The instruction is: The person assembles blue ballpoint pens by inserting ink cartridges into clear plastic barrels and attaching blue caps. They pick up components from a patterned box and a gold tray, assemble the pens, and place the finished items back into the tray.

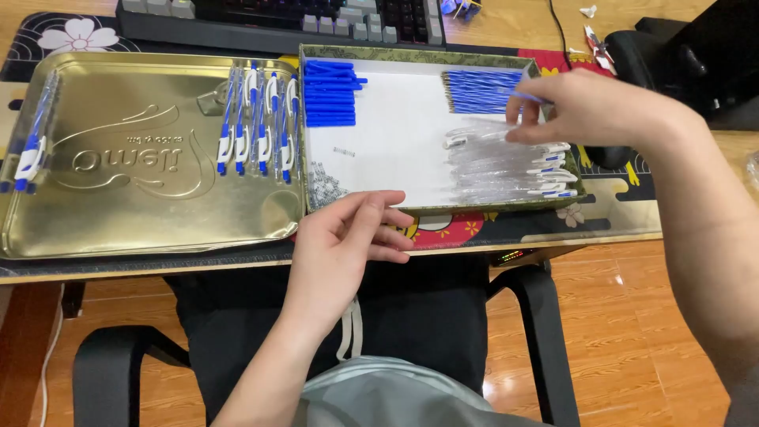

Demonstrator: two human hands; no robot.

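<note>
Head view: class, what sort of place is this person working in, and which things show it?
Probably a home or office computer desk used for assembling pens. A keyboard sits on a patterned desk mat, an armchair shows below, and a gold tray and a box hold pens and pen parts.

the left hand (348,237) was held low at about six o'clock, its bare forearm rising from seven o'clock. the palm was turned inward, the fingers (387,225) loosely curled and pointed toward three o'clock, the thumb raised above them; nothing was gripped. the right hand (589,107) was stretched in from three o'clock, its thick forearm bent down along the right edge toward four o'clock. its fingers were pointed toward nine o'clock, the fingertips (522,119) pinched together, palm turned down.
</note>
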